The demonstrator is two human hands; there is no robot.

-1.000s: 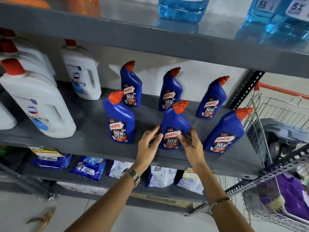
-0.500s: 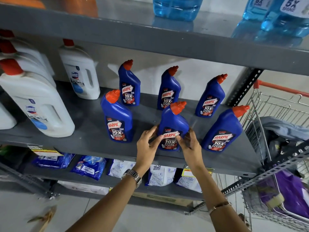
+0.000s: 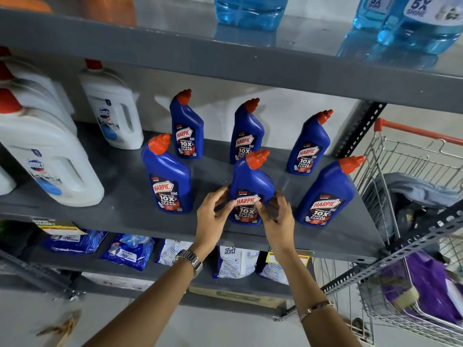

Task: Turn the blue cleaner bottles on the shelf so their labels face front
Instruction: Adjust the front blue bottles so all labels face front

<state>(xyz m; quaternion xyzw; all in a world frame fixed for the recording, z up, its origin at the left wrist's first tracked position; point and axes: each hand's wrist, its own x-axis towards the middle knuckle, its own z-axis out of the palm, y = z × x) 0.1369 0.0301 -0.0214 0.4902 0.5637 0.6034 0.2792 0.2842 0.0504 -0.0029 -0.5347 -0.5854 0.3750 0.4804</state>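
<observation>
Several blue cleaner bottles with red caps stand on the grey shelf (image 3: 120,186) in two rows, all labels turned toward me. The front middle bottle (image 3: 250,181) is held low on both sides: my left hand (image 3: 213,216) grips its left edge and my right hand (image 3: 278,219) its right edge, fingertips on the label. The front left bottle (image 3: 166,176) and front right bottle (image 3: 325,194) stand free beside it. Behind them stand the back left bottle (image 3: 186,126), back middle bottle (image 3: 246,131) and back right bottle (image 3: 309,144).
Large white jugs (image 3: 50,159) fill the shelf's left side. Light blue bottles (image 3: 250,8) stand on the shelf above. Detergent packets (image 3: 127,249) lie on the shelf below. A wire shopping trolley (image 3: 413,166) is close on the right.
Both hands stay on the front middle bottle; it has turned slightly, its label now squarer to me. My fingertips have slid further onto the label.
</observation>
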